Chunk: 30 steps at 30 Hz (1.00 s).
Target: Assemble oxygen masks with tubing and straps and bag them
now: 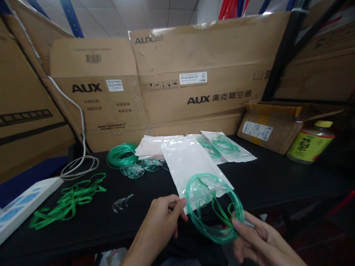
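My right hand [256, 234] pinches the right side of a coil of green tubing [206, 233], thumb on top. Within the coil sit a clear plastic mask [200, 189] and a green elastic strap [219, 210]. A white pouch [191, 159] lies on the black table, and the upper part of the coil overlaps its near end. My left hand [162, 218] is closed at the pouch's near left corner, beside the coil; its fingers pinch the pouch edge. Whether the coil's top is inside the pouch or over it, I cannot tell.
Filled pouches [226, 146] and a stack of pouches [155, 146] lie behind. Leftward are another tubing coil [122, 155], clear masks [133, 170], green straps [69, 199], small clear pieces [122, 202] and a power strip [30, 203]. A carton [266, 127] and bottle [310, 142] stand right.
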{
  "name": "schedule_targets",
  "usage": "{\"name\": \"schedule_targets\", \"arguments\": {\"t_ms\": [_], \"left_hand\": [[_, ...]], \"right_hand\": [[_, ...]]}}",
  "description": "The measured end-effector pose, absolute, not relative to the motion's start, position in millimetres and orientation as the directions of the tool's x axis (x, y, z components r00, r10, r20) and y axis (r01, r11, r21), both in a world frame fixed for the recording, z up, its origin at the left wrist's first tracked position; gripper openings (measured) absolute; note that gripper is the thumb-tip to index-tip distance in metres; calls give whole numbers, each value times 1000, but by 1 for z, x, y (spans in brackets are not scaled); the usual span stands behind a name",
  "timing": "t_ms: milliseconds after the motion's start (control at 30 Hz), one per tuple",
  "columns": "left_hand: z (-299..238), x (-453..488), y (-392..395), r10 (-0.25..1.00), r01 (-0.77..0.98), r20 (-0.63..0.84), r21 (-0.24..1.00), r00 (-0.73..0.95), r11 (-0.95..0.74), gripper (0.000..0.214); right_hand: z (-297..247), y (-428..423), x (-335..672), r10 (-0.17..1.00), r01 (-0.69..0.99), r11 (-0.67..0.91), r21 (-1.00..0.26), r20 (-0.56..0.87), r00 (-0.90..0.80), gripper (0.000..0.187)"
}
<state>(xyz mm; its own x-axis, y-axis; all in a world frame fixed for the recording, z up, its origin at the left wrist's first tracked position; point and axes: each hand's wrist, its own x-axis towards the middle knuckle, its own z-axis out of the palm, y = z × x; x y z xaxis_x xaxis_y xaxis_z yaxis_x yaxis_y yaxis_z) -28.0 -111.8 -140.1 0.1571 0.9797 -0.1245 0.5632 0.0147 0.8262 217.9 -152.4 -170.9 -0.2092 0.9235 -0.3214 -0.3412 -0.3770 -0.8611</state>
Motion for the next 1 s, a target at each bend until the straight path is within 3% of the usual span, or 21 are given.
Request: {"name": "schedule_targets", "arguments": {"t_ms": [200,367,500,800,900,1000], "left_hand": [[-155,-12,-122,925,328,-230,936,303,126,57],[-174,2,-129,886,148,-230,971,402,186,58],[-181,1,-129,898,99,-239,971,368,218,62],[-175,-8,-138,875,140,-268,963,402,231,70],[-177,-10,-139,871,163,-259,964,418,209,69],[-180,-12,-138,842,192,-277,959,463,210,73]], "right_hand": [[-171,-151,203,944,-487,-279,-828,-330,21,40],[-158,-149,184,948,-572,-293,-766,-312,-69,50],[-152,-148,193,918,-551,-377,-744,-378,-118,57],[-161,-150,201,953,-498,-270,-824,-302,-17,55],[-157,-148,194,949,-489,-289,-823,-315,-31,66],[-158,-148,191,943,-451,-316,-835,-329,-52,97]]}}
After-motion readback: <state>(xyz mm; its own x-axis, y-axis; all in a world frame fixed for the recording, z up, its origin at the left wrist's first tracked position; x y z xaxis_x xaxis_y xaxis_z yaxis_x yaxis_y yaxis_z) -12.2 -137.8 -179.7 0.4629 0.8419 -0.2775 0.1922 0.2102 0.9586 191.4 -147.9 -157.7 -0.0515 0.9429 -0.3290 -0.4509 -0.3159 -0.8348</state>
